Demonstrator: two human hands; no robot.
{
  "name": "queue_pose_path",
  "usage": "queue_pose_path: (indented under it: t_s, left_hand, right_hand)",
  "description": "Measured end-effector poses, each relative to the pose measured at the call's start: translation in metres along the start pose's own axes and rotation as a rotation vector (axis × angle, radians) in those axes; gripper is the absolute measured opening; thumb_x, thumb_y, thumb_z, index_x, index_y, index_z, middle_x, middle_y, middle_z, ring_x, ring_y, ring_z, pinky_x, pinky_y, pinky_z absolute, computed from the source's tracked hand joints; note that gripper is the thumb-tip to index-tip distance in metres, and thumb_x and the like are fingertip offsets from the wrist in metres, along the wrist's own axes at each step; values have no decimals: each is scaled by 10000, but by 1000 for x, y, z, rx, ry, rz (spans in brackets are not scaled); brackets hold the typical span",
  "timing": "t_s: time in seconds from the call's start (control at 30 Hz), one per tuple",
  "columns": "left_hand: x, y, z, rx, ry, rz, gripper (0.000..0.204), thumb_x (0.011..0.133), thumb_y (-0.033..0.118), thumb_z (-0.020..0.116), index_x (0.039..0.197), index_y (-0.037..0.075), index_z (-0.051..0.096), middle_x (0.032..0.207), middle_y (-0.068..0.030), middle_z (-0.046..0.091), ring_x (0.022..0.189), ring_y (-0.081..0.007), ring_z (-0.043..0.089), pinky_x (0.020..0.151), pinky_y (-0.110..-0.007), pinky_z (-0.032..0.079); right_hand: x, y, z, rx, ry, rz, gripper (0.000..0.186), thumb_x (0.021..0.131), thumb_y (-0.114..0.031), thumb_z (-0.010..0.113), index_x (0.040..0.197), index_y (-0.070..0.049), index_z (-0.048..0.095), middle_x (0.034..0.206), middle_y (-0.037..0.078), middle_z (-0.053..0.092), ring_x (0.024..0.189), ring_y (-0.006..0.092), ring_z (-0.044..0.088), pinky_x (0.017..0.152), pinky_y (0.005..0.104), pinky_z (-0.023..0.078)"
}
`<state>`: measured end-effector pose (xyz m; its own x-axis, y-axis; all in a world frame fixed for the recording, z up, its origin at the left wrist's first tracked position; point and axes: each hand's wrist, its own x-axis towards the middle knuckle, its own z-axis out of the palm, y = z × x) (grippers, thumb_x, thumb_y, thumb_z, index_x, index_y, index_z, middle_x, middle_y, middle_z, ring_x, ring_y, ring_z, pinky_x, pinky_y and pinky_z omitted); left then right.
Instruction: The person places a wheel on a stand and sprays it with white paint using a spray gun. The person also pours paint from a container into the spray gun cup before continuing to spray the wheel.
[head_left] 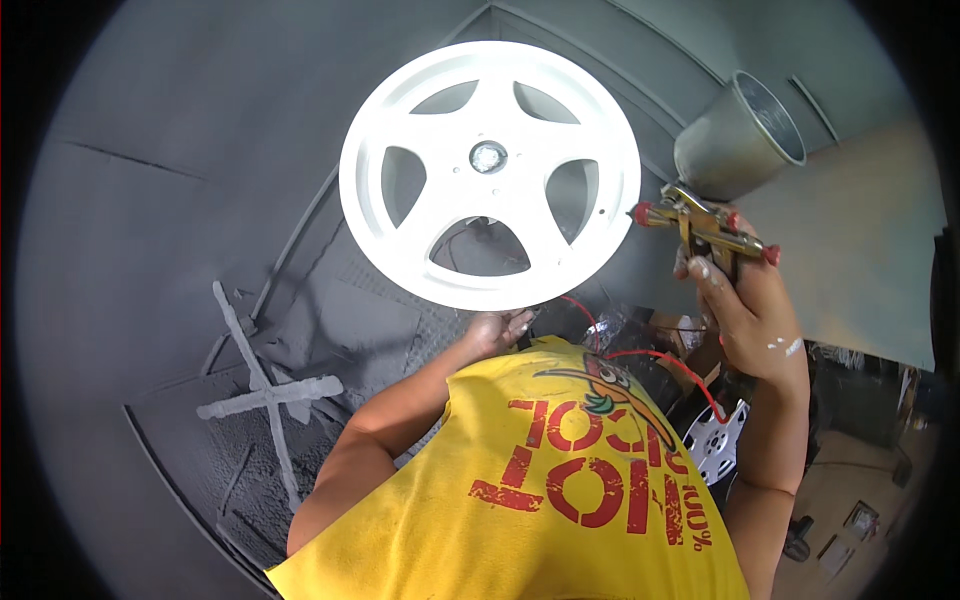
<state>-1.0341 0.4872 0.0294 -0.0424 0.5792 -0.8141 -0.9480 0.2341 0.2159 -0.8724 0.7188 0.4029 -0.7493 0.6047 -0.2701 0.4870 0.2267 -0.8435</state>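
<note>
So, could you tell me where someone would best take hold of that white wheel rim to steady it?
Probably at the lower edge of the white wheel rim, coming from below, where the left hand already sits. The face looks freshly coated, so the spokes are best avoided, and the right hand is busy with the spray gun on the right side.

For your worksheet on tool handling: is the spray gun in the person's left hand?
No, the spray gun is gripped by the right hand; the left hand touches the wheel.
</note>
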Motion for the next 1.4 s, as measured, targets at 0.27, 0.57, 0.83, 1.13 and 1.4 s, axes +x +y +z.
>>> queue_pose_path:
  t_s: [0.27, 0.57, 0.83, 1.13, 1.4]
  left_hand:
    - [0, -2, 26, -44, 4, -41, 364, 923, 137, 634, 1281, 150, 563, 1231, -20, 636, 993, -148, 608, 805, -297, 488]
    - [5, -2, 9, 16, -6, -28, 332, 938, 130, 586, 1269, 124, 558, 1238, -21, 635, 960, -146, 600, 804, -289, 500]
    - [-11, 12, -11, 166, 101, 54, 180, 949, 118, 558, 1126, 134, 586, 999, 5, 635, 813, -114, 590, 696, -272, 497]
    - [-19, 47, -74, 513, 326, 269, 252, 1007, 301, 493, 1112, 108, 616, 928, -36, 640, 790, -155, 581, 708, -323, 476]
    - [-35, 109, -108, 266, 443, 521, 423, 1003, 320, 524, 1356, 88, 549, 1221, -71, 660, 1177, -237, 600, 989, -447, 468]
  right_hand:
    - [27, 24, -14, -232, 251, -81, 263, 968, -85, 548, 1214, 0, 509, 804, 160, 576, 729, 287, 550, 722, 379, 460]
    - [40, 33, -22, -331, 291, -28, 276, 963, -82, 550, 1225, -3, 517, 783, 186, 579, 709, 344, 535, 712, 406, 460]
    - [27, 16, -8, -135, 188, -192, 274, 964, -95, 564, 1209, 20, 522, 829, 154, 598, 724, 278, 544, 723, 392, 462]
    - [51, 27, -9, -209, 277, -236, 274, 974, -80, 546, 1237, -16, 504, 836, 166, 591, 750, 313, 566, 748, 380, 471]
    - [49, 33, -14, -371, 327, -128, 293, 978, -56, 527, 1264, -16, 483, 836, 95, 577, 750, 185, 528, 747, 323, 466]
